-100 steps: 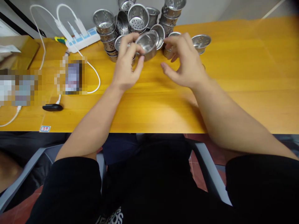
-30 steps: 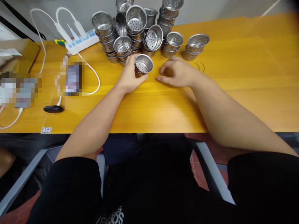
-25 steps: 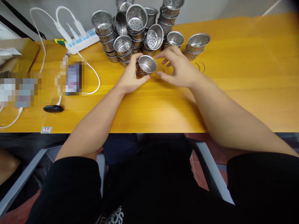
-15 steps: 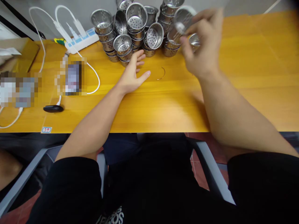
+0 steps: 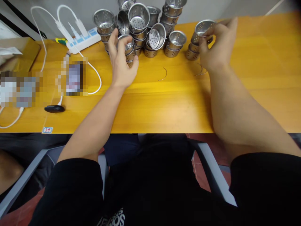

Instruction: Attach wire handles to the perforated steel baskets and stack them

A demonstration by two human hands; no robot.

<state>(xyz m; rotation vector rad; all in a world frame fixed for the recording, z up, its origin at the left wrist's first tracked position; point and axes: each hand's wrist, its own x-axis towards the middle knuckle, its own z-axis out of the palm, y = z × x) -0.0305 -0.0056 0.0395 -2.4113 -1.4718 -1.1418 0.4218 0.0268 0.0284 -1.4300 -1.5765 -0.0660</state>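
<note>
My right hand [image 5: 217, 45] pinches the rim of a perforated metal cup [image 5: 201, 29], which sits at the top of a short stack [image 5: 192, 54] on the right. Whether that cup is fully nested cannot be seen behind the fingers. With fingers spread and curved, my left hand [image 5: 123, 61] hovers before a small perforated cup [image 5: 128, 47] at the front of the left stacks; contact is unclear. Many similar cups stand or tilt around it, among them a tilted cup [image 5: 157, 37] and a two-cup stack [image 5: 176, 43].
Thin curved wires [image 5: 166, 74] lie on the yellow table [image 5: 150, 110]. A white power strip [image 5: 84, 40] with cables stands at the back left. Further left are a blurred phone-like device [image 5: 74, 78] and a black oval object [image 5: 54, 108]. A tall cup stack [image 5: 171, 15] rises behind.
My right hand has carried its cup right and down onto the short right-hand stack. My left hand has moved left and up toward the left stacks, its fingers now raised.
</note>
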